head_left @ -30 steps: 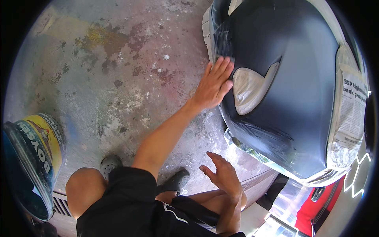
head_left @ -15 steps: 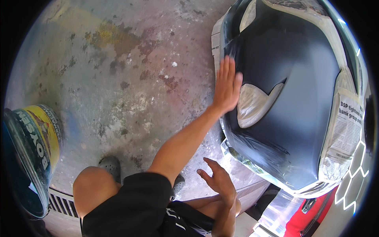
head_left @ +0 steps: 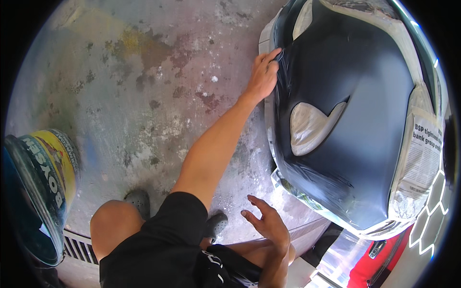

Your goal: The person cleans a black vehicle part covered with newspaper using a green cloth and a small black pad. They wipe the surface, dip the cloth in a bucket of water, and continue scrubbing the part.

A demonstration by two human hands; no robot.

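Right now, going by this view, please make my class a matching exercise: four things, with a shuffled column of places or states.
Things
1. Bare left hand
2. Bare right hand
3. Round, dark, yellow-banded bucket
4. Printed newspaper sheet

Places or states
A. Far left of the picture
B. Along the right side of the curved black panel
C. Fingertips at that panel's left edge
D. Fingers apart, empty

Pairs: 1-C, 2-D, 3-A, 4-B

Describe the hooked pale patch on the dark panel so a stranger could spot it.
Find the big dark panel at right. Near its left edge, below and right of the left hand, sits the pale patch. Its hooked tip distinguishes it from the plainer pale strip above.
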